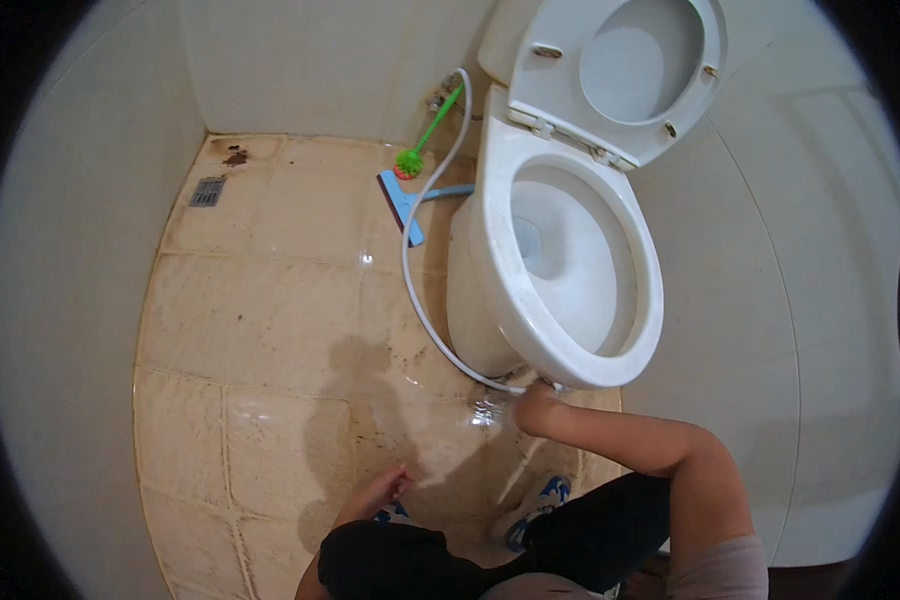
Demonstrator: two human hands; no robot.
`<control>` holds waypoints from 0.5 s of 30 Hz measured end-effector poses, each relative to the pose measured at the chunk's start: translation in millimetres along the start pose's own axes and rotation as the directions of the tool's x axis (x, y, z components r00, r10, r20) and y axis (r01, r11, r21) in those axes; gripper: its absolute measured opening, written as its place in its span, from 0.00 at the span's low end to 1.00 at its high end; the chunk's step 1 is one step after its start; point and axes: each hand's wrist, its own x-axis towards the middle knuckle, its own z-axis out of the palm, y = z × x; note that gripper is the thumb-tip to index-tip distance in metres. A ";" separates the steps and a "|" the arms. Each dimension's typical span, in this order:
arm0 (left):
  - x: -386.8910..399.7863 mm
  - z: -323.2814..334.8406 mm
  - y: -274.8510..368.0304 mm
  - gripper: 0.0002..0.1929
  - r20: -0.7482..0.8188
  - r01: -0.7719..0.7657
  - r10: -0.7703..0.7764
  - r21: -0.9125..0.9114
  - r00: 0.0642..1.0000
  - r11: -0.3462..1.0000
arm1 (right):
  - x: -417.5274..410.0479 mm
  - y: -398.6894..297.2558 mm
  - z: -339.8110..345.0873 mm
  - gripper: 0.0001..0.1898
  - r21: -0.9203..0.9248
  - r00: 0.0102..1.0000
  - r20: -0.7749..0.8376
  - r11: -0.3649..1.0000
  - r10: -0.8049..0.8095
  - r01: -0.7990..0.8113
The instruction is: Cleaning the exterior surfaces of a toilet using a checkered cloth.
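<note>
My right hand [538, 409] is low by the front foot of the white toilet [499, 300], at the end of a thin white hose [420, 300]. The toilet's rim hides part of the fingers, though the hand appears closed around the hose end. Wet, shiny floor lies just left of it. The hose loops up along the toilet's left side to a valve [442, 96] on the wall. My left hand [394, 486] hangs over my left shoe, touching nothing visible; its fingers are curled and their exact spread is unclear.
A light-blue squeegee [401, 206] lies on the tiles left of the toilet. Near it a green toilet brush [424, 142] leans toward the valve. A metal floor drain [208, 192] sits in the far left corner. The seat and lid [547, 82] are raised. Tiled walls stand on both sides.
</note>
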 end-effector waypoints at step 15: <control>-20.1 10.1 39.0 0.20 -0.147 -0.002 0.013 0.078 0.989 0.997 | 178.7 75.2 158.4 0.18 0.873 0.534 -0.372 0.090 0.759 0.480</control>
